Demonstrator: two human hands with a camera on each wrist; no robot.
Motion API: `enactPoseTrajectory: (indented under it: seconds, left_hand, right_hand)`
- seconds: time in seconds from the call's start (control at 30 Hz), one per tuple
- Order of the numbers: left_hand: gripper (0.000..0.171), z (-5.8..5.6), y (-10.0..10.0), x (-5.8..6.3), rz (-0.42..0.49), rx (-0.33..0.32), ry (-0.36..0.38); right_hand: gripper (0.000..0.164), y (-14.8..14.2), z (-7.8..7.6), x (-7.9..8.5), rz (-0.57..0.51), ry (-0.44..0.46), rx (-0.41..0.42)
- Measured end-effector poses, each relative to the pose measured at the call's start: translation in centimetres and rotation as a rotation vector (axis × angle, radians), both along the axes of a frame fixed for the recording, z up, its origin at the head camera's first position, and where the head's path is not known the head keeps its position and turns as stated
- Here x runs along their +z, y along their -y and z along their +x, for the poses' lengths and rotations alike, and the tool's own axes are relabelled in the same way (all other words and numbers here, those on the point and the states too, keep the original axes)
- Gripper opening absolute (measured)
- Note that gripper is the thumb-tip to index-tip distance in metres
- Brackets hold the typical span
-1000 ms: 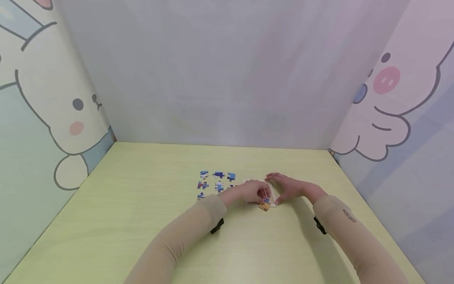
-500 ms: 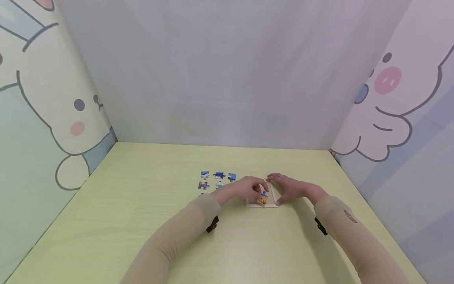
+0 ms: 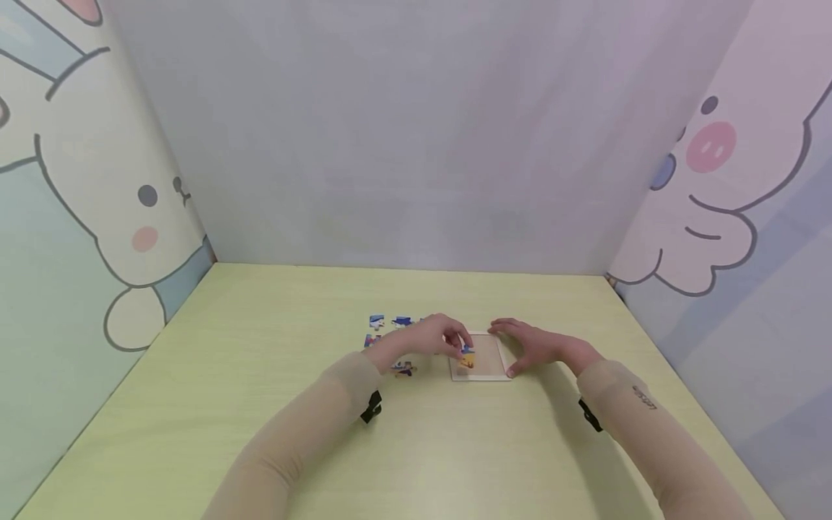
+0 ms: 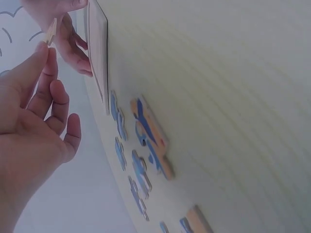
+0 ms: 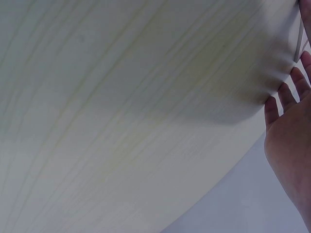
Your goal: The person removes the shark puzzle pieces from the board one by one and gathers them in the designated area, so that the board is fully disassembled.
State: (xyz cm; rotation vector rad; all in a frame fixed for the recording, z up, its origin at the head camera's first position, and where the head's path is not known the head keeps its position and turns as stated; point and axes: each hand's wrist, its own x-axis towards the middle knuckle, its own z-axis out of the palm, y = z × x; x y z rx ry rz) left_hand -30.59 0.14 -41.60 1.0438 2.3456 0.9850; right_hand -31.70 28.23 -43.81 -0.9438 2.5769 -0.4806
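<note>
My left hand pinches a yellow and blue jigsaw piece between thumb and fingertips, above the left part of a shallow puzzle tray. From the left wrist view the piece is seen edge-on, clear of the tray's surface, with the other fingers loosely bent. My right hand rests at the tray's right side, thumb by the near corner and fingers by the far one. In the right wrist view its fingertips touch down beside the tray edge.
Left of the tray lie several loose jigsaw pieces, among them a blue-and-white one and a dark one; my left forearm covers others. The light wooden table meets a pale curtain at the back and cartoon-printed side panels.
My left hand has moved left with the jigsaw piece, from the tray's near right part to its left part, uncovering the tray's bare middle. My right hand has stayed at the tray's right side.
</note>
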Motion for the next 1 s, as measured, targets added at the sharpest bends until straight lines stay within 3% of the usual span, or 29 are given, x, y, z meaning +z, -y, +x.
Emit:
enactPoseTrajectory:
  seconds: [0.17, 0.4, 0.7, 1.0]
  left_hand:
    - [0.017, 0.1, 1.3, 0.2, -0.017, -0.008, -0.009]
    - [0.017, 0.1, 3.1, -0.3, -0.039, -0.018, -0.046]
    - [0.017, 0.5, 4.6, -1.5, -0.034, 0.016, 0.026]
    - [0.017, 0.7, 4.9, -1.9, -0.102, 0.05, -0.036]
  right_hand:
    - [0.095, 0.0, 0.0, 0.0, -0.015, 0.008, 0.0]
    - [0.095, 0.1, 0.0, -0.2, -0.007, 0.003, 0.001]
    - [0.098, -0.2, -0.1, 0.0, -0.016, 0.004, 0.006]
    - [0.098, -0.3, -0.3, -0.2, -0.012, 0.002, 0.011]
